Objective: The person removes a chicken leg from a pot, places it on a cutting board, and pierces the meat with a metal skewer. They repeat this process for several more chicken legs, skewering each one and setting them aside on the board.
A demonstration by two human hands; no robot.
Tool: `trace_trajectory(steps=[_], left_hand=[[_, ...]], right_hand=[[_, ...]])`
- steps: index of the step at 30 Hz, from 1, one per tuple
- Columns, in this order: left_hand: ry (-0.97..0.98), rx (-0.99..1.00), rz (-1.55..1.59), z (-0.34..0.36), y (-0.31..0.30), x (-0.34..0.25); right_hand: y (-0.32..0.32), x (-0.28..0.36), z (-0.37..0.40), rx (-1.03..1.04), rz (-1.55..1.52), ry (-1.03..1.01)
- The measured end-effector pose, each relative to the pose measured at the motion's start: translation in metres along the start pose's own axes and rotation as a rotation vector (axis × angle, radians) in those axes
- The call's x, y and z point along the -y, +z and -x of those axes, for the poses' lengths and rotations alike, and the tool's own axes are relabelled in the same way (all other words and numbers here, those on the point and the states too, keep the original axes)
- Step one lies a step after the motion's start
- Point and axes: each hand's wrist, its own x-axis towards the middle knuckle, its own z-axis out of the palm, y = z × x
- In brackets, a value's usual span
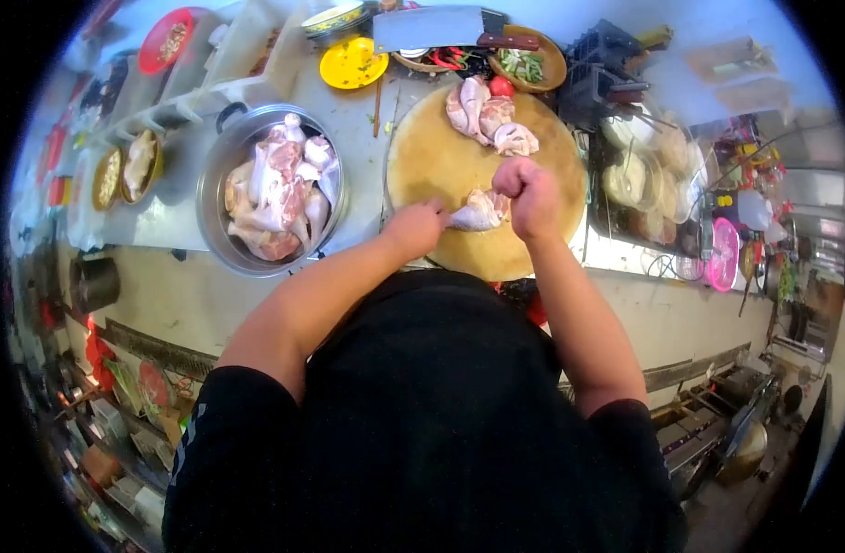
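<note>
On the round wooden chopping board (422,147) a raw chicken leg (479,214) lies near the front edge. My left hand (417,228) is closed on the leg's narrow left end. Above the leg's thick right end, my right hand (528,198) forms a fist; whatever it grips, if anything, is hidden. Farther back on the board sit several raw chicken pieces (485,109) with a tomato (501,86) behind them. To the left stands a large metal pot (207,205) heaped with raw chicken legs (280,189).
A cleaver (429,31) lies behind the board, beside a bowl of cut greens (524,64). A yellow plate (353,63) is back left. Clear bins (243,51) line the far left. At right are a dark knife rack (593,74) and a pink basket (723,253).
</note>
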Motion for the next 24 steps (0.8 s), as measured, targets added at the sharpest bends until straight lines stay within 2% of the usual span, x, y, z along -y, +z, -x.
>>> trace_trajectory(steps=[1, 2, 3, 7, 9, 10, 13, 14, 17, 18, 20, 22, 24], left_hand=[[0.009, 0.004, -0.003, -0.003, -0.001, 0.001], [0.014, 0.000, -0.009, -0.004, -0.003, 0.001], [0.009, 0.006, -0.028, -0.003, -0.005, 0.000], [-0.023, 0.064, -0.042, -0.001, -0.004, 0.000], [-0.012, 0.037, -0.024, -0.001, -0.004, -0.004], [-0.010, 0.011, -0.011, -0.001, -0.009, -0.004], [-0.049, 0.037, -0.027, 0.000, -0.014, -0.006], [-0.049, 0.047, -0.019, 0.003, -0.009, -0.007], [-0.004, 0.024, -0.032, -0.005, -0.003, -0.003], [-0.006, 0.005, -0.029, -0.004, -0.004, -0.004], [-0.029, -0.020, -0.034, -0.004, -0.012, 0.000], [-0.039, 0.043, -0.012, -0.001, -0.016, -0.006], [-0.049, 0.050, 0.011, -0.002, -0.016, -0.009]], right_hand=[[-0.007, -0.012, 0.000, 0.002, 0.106, 0.016], [-0.006, -0.018, -0.001, 0.018, -0.050, 0.052], [-0.011, -0.022, -0.007, 0.024, -0.050, 0.045], [-0.012, 0.011, -0.009, -0.048, -0.102, -0.042], [-0.018, -0.009, -0.002, -0.069, 0.055, 0.043], [-0.012, -0.009, 0.001, -0.034, -0.189, 0.148], [-0.013, 0.010, -0.005, -0.082, -0.111, 0.054], [-0.019, 0.017, -0.008, -0.062, -0.109, -0.053], [-0.026, -0.006, -0.003, -0.166, -0.038, 0.055], [-0.035, -0.024, -0.001, -0.096, -0.177, 0.133], [-0.030, -0.003, -0.008, -0.065, -0.182, 0.070], [-0.037, 0.010, -0.003, -0.017, -0.227, -0.018], [-0.040, -0.009, 0.006, -0.034, -0.257, 0.055]])
